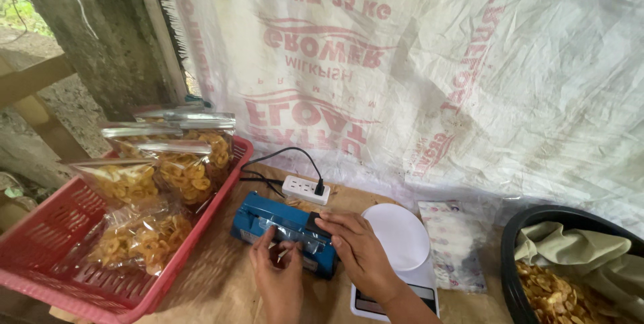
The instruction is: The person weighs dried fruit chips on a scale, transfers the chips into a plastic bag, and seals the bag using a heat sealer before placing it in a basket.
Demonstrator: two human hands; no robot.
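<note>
A blue heat sealer (pixel 268 220) lies on the cardboard-covered table. My right hand (pixel 359 253) presses down on the sealer's black arm end. My left hand (pixel 276 274) pinches the edge of a clear plastic bag (pixel 290 229) that lies across the sealer's bar. The bag's contents are hidden under my hands.
A red plastic basket (pixel 60 277) at left holds several sealed bags of yellow chips (pixel 191 170). A white power strip (pixel 305 190) with a black plug sits behind the sealer. A white kitchen scale (pixel 402 237) is at right, a black basin (pixel 523 220) with loose chips beyond it.
</note>
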